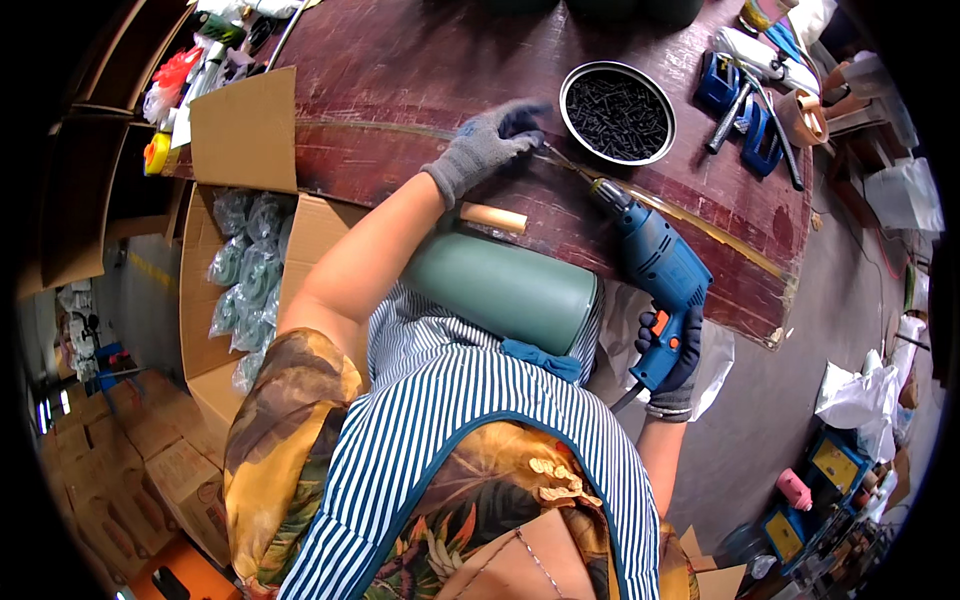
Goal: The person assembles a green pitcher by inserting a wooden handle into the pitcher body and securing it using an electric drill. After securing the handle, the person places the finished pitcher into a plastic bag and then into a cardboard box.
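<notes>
My right hand (680,350), in a dark-palmed grey glove, grips the handle of a blue power drill (662,258) with an orange trigger. The drill's long thin bit points up and left, toward my left hand (490,145). That hand wears a grey glove; its fingers are pinched together at the bit's tip, and what they hold is too small to make out. Just beyond the bit stands a round tin (618,112) full of black screws. Across my lap lies a smooth green cylinder (505,285), below both hands. A short wooden rod (493,217) rests between it and my left forearm.
The worn red tabletop (400,80) carries blue tools (740,115) at the right and dark round objects (600,8) at the far edge. An open cardboard box (205,330) of plastic-wrapped pieces stands at my left. A cord (628,398) trails from the drill handle.
</notes>
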Demonstrator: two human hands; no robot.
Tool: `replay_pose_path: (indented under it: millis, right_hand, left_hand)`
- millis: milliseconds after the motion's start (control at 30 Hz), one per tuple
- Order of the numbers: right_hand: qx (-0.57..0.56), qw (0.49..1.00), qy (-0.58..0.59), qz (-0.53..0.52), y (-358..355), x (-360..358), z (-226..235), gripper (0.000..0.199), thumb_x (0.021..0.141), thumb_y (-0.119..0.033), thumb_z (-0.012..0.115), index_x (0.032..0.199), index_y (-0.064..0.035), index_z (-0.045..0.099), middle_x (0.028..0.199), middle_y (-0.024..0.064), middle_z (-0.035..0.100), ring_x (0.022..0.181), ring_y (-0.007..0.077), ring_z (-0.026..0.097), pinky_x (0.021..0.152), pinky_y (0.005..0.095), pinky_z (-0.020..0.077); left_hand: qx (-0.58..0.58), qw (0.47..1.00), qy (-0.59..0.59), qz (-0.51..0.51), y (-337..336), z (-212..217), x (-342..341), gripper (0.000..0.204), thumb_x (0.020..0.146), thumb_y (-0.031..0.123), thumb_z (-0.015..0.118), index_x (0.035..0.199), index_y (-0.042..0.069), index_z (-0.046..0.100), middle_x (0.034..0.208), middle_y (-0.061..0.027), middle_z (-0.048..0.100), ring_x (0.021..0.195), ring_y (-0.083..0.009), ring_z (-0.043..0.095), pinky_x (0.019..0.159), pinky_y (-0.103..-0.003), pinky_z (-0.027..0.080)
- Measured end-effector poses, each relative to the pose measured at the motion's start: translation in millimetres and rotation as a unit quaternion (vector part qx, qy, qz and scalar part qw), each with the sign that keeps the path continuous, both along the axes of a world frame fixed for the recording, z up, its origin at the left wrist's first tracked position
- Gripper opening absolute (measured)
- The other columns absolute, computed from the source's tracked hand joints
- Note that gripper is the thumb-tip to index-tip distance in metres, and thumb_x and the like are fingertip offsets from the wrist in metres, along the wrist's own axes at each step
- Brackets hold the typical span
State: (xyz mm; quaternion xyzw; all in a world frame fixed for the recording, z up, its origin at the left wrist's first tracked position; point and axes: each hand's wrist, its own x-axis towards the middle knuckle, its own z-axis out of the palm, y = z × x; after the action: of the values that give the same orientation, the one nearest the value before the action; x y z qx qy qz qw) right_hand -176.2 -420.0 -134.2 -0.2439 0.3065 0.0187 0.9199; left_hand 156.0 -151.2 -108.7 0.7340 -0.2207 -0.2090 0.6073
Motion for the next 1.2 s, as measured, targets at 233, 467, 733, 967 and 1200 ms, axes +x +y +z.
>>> replay_pose_path:
  millis: [233,467,733,967,1200]
  right_hand:
    - [-0.016,0.998,0.048,0.045,-56,-40,19,0.069,0.099,-0.058,0.053,0.130,0.0028,0.054,0.099,0.0199,0.068,0.071,0.0265,0.068,0.060,0.0333,0.0589]
    - [-0.064,0.979,0.134,0.139,-93,-32,49,0.067,0.100,-0.060,0.048,0.119,0.0033,0.058,0.087,0.0179,0.067,0.060,0.0213,0.061,0.055,0.0290,0.0526]
    - [-0.054,0.973,0.158,0.162,-89,-2,60,0.065,0.100,-0.058,0.048,0.117,0.0032,0.059,0.086,0.0188,0.067,0.059,0.0220,0.063,0.054,0.0287,0.0533]
    - [-0.024,0.970,0.162,0.177,-67,44,72,0.062,0.102,-0.054,0.047,0.122,0.0037,0.057,0.091,0.0221,0.069,0.062,0.0240,0.067,0.052,0.0274,0.0547]
    - [-0.021,0.967,0.120,0.225,-72,42,65,0.061,0.102,-0.052,0.049,0.124,0.0042,0.055,0.081,0.0147,0.061,0.057,0.0179,0.054,0.049,0.0264,0.0434]
  left_hand:
    - [0.196,0.954,-0.178,-0.138,77,29,-58,0.054,0.079,0.024,0.082,0.129,0.011,0.067,0.118,-0.0088,0.069,0.106,-0.0247,0.065,0.096,-0.037,0.051]
    - [0.199,0.960,-0.134,-0.144,73,23,-62,0.053,0.076,0.020,0.080,0.127,0.010,0.069,0.123,-0.0093,0.069,0.118,-0.0270,0.063,0.106,-0.040,0.048]
    - [0.116,0.979,0.084,-0.144,68,34,-56,0.051,0.080,0.014,0.074,0.129,0.002,0.064,0.131,-0.0117,0.065,0.122,-0.0210,0.061,0.108,-0.038,0.047]
    - [0.137,0.981,0.055,-0.123,67,33,-56,0.044,0.081,0.012,0.070,0.123,0.002,0.063,0.120,-0.0112,0.067,0.115,-0.0226,0.063,0.105,-0.038,0.047]
    - [0.134,0.983,0.058,-0.113,68,26,-53,0.040,0.082,0.012,0.069,0.120,0.003,0.064,0.116,-0.0127,0.066,0.111,-0.0245,0.064,0.101,-0.039,0.049]
